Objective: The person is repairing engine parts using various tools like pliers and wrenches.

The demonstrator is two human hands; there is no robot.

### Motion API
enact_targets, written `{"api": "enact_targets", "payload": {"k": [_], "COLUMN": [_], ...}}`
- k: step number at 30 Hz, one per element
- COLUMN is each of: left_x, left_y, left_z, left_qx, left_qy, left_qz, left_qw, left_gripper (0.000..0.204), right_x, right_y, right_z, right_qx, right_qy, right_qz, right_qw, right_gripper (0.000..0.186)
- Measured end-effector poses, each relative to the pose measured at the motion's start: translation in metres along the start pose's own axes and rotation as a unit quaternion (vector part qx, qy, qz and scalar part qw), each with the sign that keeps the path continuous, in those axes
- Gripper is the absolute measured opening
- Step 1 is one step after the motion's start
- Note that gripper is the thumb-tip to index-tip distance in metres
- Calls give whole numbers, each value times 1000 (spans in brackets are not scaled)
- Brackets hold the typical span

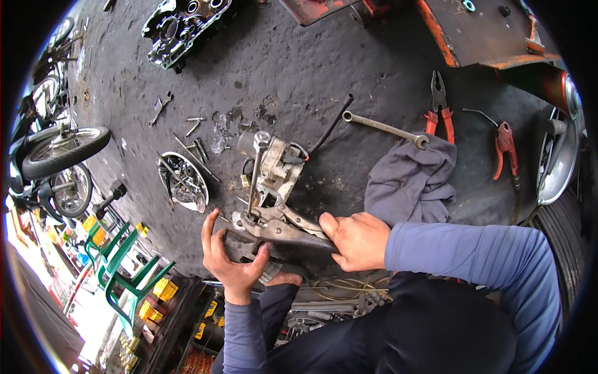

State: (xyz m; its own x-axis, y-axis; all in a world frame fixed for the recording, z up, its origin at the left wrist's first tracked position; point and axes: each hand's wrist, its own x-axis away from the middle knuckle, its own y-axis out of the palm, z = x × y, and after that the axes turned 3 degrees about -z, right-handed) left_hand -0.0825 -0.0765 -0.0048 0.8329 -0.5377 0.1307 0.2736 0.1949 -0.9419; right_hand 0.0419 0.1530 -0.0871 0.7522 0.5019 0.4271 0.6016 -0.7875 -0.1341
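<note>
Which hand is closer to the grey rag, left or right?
The right. The right hand, gripping the locking pliers, is just off the rag's lower-left edge in the picture; the left hand is much farther left, near the pliers' head.

Silver-grey locking pliers (284, 231), grey cloth (411, 177)

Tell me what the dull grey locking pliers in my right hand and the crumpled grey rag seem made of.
Dull grey locking pliers: probably steel, worn finish, from their patchy metallic sheen. Crumpled grey rag: soft matte fabric, judging by its loose folds; fibre unclear.
</note>
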Motion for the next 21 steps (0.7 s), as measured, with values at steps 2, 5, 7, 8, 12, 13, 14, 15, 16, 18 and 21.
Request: {"api": "enact_targets", "payload": {"k": [2, 5, 7, 8, 12, 13, 14, 15, 16, 18, 21], "left_x": [0, -2, -2, -1, 0, -1, -1, 0, -1, 1, -2], "left_y": [0, 1, 2, 2, 1, 1, 1, 0, 0, -2, -4], "left_z": [0, 1, 0, 0, 0, -1, -2, -1, 0, 1, 5], "left_qx": [-4, 0, 2, 4, 5, 9, 13, 11, 10, 12, -5], "left_qy": [4, 6, 3, 0, -5, -1, 3, 2, 0, -9, -24], "left_qz": [2, 2, 1, 3, 8, 12, 17, 21, 21, 12, 5], "left_qw": [1000, 1000, 1000, 1000, 1000, 1000, 1000, 1000, 1000, 1000, 1000], "left_gripper": [63, 64, 64, 64, 64, 64, 64, 64, 65, 69, 75], "right_x": [-6, -18, -21, -20, -13, -13, -14, -15, -16, -19, -24], "right_y": [-5, -19, -24, -26, -27, -24, -22, -18, -17, -13, -19], "right_z": [13, 31, 33, 29, 15, 14, 18, 21, 26, 29, 30], "right_qx": [41, 91, 10, 10, -120, -157, -179, -176, -251, -375, -392], "right_qy": [-33, -49, -42, -43, 7, 21, 34, 31, 10, 13, 14], "right_qz": [32, 20, 51, 50, 42, 48, 23, 22, -2, -79, -123], "right_qw": [998, 994, 998, 998, 992, 986, 983, 984, 968, 924, 911], "right_gripper": [50, 61, 48, 48, 38, 44, 50, 50, 49, 49, 51]}}
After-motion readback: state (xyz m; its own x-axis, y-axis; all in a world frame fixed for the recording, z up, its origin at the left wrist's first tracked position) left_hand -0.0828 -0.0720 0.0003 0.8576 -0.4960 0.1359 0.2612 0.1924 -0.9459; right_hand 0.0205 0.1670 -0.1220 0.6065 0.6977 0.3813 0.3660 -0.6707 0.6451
